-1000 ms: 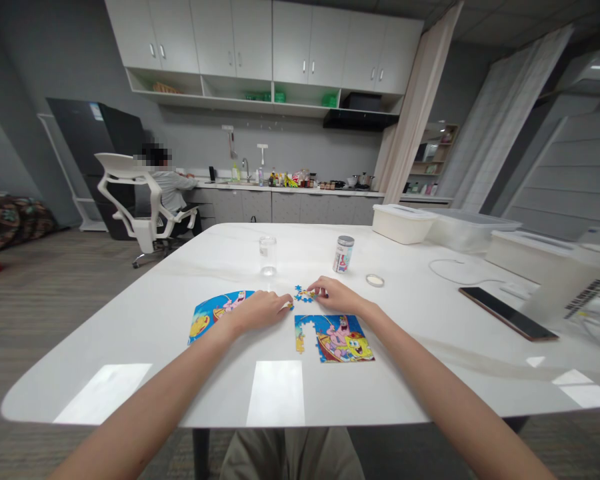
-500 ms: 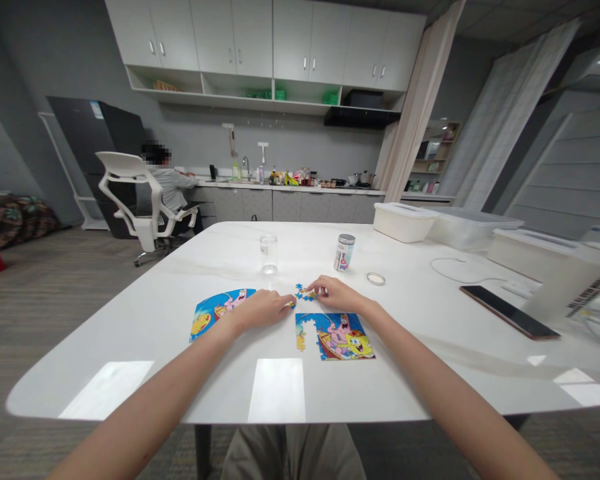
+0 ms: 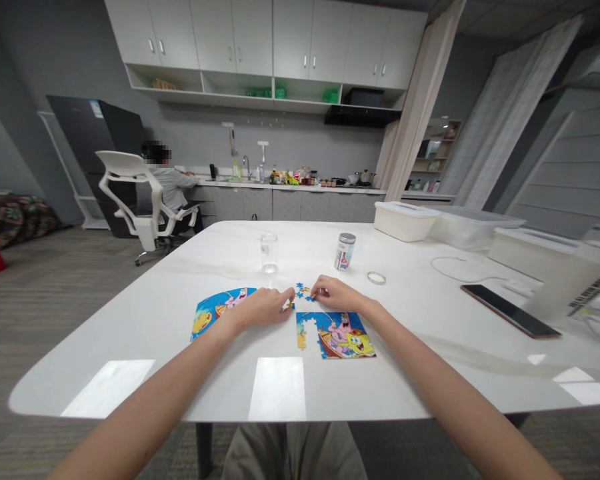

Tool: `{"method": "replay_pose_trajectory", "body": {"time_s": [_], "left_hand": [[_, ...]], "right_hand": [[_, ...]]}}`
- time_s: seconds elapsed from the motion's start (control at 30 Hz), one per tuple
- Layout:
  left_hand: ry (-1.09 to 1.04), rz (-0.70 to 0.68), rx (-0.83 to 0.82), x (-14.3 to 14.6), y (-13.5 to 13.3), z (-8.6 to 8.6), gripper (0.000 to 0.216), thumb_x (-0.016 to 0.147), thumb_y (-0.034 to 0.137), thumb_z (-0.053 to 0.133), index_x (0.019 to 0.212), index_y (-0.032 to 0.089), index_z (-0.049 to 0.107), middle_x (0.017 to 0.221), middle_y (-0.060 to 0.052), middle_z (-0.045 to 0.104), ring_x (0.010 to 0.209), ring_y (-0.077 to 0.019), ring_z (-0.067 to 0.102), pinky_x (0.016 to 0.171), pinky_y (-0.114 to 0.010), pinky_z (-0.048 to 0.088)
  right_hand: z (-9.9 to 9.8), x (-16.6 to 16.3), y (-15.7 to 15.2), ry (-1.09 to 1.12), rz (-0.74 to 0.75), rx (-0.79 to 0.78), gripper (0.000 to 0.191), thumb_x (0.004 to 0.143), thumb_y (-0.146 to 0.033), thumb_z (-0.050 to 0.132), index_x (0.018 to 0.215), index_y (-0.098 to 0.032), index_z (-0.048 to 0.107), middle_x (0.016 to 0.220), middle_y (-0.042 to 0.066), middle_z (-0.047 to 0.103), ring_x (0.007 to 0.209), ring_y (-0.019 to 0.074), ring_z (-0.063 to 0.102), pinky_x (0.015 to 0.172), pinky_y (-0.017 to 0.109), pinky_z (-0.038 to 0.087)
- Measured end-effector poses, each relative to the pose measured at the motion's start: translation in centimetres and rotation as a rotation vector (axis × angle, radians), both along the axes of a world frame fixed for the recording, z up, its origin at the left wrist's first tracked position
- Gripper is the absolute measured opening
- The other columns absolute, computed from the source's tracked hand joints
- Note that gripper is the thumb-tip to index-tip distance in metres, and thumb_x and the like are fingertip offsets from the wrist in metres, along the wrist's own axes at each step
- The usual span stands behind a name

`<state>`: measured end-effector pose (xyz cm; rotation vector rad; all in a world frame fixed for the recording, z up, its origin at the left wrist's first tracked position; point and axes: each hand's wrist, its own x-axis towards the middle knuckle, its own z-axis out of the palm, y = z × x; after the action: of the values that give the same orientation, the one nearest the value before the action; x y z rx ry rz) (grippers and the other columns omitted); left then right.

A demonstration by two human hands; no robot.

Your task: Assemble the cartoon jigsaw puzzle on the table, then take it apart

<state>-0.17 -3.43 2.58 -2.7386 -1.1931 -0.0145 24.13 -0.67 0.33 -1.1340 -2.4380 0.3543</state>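
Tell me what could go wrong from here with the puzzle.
Loose pieces lie close between the left hand and the right hand; a careless movement might scatter them.

The puzzle has a gap near its left side, beside a narrow strip; a bump could break that strip off.

The left arm crosses over the picture, so it might drag it out of place.

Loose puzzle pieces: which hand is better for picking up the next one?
Probably the right hand: it's right beside the loose pieces. The left hand is close too, but seems busy with one piece.
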Motion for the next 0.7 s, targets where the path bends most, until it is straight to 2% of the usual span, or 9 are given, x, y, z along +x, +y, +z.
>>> {"method": "replay_pose_trajectory", "body": {"time_s": [0.17,0.37,0.57,0.7], "left_hand": [[0.028,-0.006,-0.002,-0.10,0.12,0.04,0.027,0.094,0.033,0.041,0.108,0.020,0.060,0.080,-0.008,0.071,0.074,-0.0236,0.069,0.067,-0.031,0.047],[0.055,-0.018,0.022,-0.20,0.43,0.04,0.035,0.099,0.037,0.032,0.106,0.020,0.062,0.082,-0.010,0.072,0.075,-0.0248,0.069,0.067,-0.032,0.047],[0.051,-0.005,0.029,-0.36,0.45,0.00,0.030,0.099,0.033,0.036,0.114,0.020,0.059,0.083,-0.009,0.072,0.075,-0.0231,0.069,0.066,-0.030,0.047],[0.037,0.031,0.027,-0.35,0.45,0.10,0.034,0.098,0.037,0.039,0.122,0.020,0.056,0.085,-0.010,0.072,0.078,-0.0245,0.070,0.067,-0.031,0.047]], "right_hand": [[0.05,-0.05,-0.16,0.001,0.007,0.009,0.018,0.079,-0.007,0.057,0.090,-0.016,0.069,0.090,0.005,0.059,0.074,0.0131,0.056,0.074,0.027,0.047],[-0.10,0.09,-0.05,-0.013,0.010,0.018,0.019,0.078,-0.005,0.056,0.090,-0.015,0.067,0.088,0.004,0.060,0.073,0.0127,0.055,0.074,0.026,0.046],[-0.23,0.26,-0.02,0.014,0.008,0.043,0.016,0.086,-0.015,0.056,0.098,-0.015,0.067,0.093,0.006,0.059,0.079,0.0147,0.057,0.079,0.029,0.047],[-0.17,0.52,0.17,0.006,-0.082,0.075,0.023,0.082,-0.008,0.054,0.100,-0.015,0.067,0.103,0.009,0.058,0.093,0.0178,0.058,0.089,0.033,0.046]]}}
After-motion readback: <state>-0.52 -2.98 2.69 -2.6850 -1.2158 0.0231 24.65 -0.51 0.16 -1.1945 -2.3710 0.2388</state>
